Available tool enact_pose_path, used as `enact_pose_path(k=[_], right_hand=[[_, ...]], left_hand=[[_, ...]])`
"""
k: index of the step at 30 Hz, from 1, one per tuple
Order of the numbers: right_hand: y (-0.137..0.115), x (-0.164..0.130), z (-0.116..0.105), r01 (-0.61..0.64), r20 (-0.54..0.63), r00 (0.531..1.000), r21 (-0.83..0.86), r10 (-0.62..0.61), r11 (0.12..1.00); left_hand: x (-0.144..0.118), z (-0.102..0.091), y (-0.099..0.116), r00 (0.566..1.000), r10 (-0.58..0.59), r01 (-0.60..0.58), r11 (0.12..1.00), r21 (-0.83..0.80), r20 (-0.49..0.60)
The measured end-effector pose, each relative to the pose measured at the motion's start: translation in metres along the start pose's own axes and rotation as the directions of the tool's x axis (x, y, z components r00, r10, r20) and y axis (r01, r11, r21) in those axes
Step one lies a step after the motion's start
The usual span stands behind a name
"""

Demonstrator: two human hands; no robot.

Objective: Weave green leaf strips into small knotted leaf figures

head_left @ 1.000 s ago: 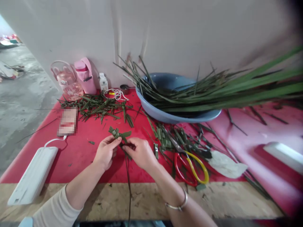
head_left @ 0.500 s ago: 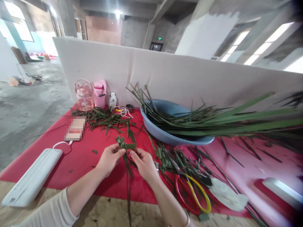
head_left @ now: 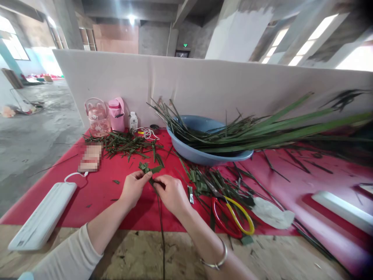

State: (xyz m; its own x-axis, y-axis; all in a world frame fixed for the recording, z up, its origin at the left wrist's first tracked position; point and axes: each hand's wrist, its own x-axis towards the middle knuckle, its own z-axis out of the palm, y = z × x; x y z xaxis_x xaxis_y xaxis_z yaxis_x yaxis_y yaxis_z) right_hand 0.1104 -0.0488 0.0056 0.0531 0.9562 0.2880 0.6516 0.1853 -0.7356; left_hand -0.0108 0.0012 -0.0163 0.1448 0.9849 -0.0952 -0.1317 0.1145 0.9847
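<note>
Both hands work a small folded green leaf piece (head_left: pixel 149 169) above the red table cover (head_left: pixel 99 190). My left hand (head_left: pixel 133 189) pinches its left side with thumb and fingers. My right hand (head_left: pixel 171 193) grips its lower right part, where a long thin stem (head_left: pixel 161 229) hangs down toward me. A bracelet sits on my right wrist. Red and yellow scissors (head_left: pixel 233 216) lie on the cover just right of my right hand, among cut leaf strips (head_left: pixel 210 183).
A blue basin (head_left: pixel 204 155) holds long green leaves (head_left: pixel 276 130) reaching far right. Leaf scraps (head_left: pixel 125 143), pink bottles (head_left: pixel 109 115), a small white bottle and a cable stand at the back left. A white power bank (head_left: pixel 43 216) lies front left, a white partition behind.
The view tilted up from the table and now shows the hall beyond the partition. My hands stayed together on the leaf piece, shifting their grip slightly.
</note>
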Motion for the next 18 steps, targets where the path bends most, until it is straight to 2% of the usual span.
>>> enact_pose_path(k=[3, 5, 8, 11, 15, 18], right_hand=[[0.000, -0.002, 0.003, 0.078, -0.064, 0.995, -0.061, -0.082, 0.995], [0.004, -0.001, 0.004, 0.102, -0.042, 0.994, -0.048, -0.104, 0.994], [0.010, 0.002, 0.005, 0.081, 0.016, 0.997, -0.029, -0.081, 0.996], [0.013, 0.004, 0.005, 0.028, 0.005, 1.000, -0.025, -0.028, 0.999], [0.013, 0.004, 0.004, -0.015, -0.027, 1.000, -0.012, 0.014, 1.000], [0.012, 0.003, 0.004, 0.002, -0.029, 1.000, 0.021, -0.001, 1.000]], left_hand=[[0.001, 0.000, 0.000, 1.000, 0.015, -0.015, 0.997, 0.076, 0.004], [0.001, 0.001, 0.000, 0.998, 0.043, -0.049, 0.992, 0.118, 0.050], [0.000, 0.002, 0.001, 0.988, 0.085, -0.104, 0.985, 0.140, 0.131], [0.000, 0.002, 0.000, 0.982, 0.059, -0.080, 0.990, 0.113, 0.178], [0.002, 0.002, -0.003, 0.984, -0.002, -0.015, 0.996, 0.092, 0.181], [0.005, 0.000, -0.006, 0.983, 0.006, -0.025, 0.994, 0.103, 0.182]])
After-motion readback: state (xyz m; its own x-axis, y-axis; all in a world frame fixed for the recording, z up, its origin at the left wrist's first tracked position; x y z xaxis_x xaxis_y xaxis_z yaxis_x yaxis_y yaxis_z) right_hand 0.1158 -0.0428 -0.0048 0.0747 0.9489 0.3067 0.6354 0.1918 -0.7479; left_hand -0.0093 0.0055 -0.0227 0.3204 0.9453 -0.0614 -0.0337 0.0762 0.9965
